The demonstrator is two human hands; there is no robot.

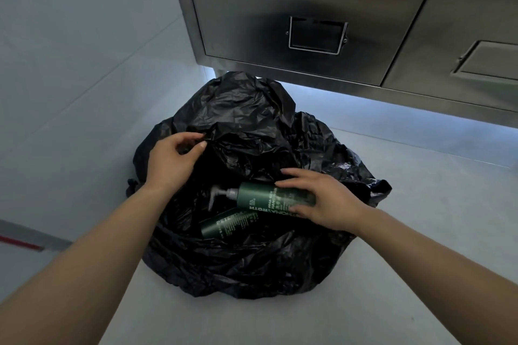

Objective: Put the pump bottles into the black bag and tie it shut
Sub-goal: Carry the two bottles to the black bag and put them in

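Bag: a black bag [252, 269] lies crumpled and open on the pale floor [364, 302], below a steel cabinet [308, 8].
Left hand: the left hand [171, 161] pinches the bag's far left edge, lifting it.
Right hand: the right hand [322, 200] is clasped round the base of a green bottle [269, 196].
Bottle axis: it lies sideways, pump pointing left, over the bag's mouth.
Second bottle: another green bottle [224, 223] rests inside, just nearer.
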